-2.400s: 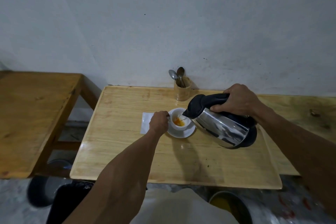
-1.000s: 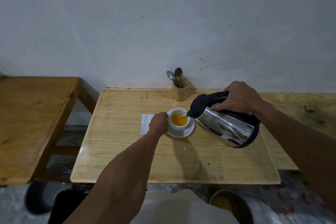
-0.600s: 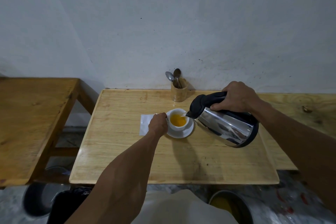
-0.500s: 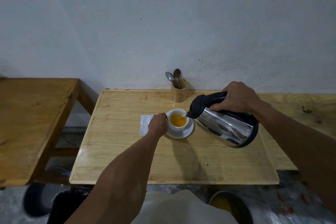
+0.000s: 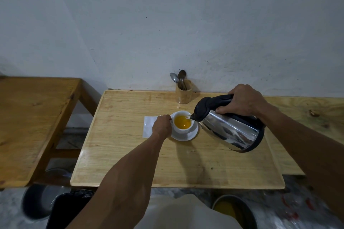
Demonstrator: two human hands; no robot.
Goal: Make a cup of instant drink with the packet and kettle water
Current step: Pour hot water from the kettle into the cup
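Cup point(image 5: 181, 124) mid-table, kettle spout point(image 5: 192, 117) seemingly above rim

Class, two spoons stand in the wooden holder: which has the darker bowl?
The right spoon, standing taller; the left spoon beside it is bright silver and lower.

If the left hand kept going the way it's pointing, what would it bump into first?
Probably the white ceramic cup of orange drink: the left hand is already at its handle side, so the cup itself comes first.
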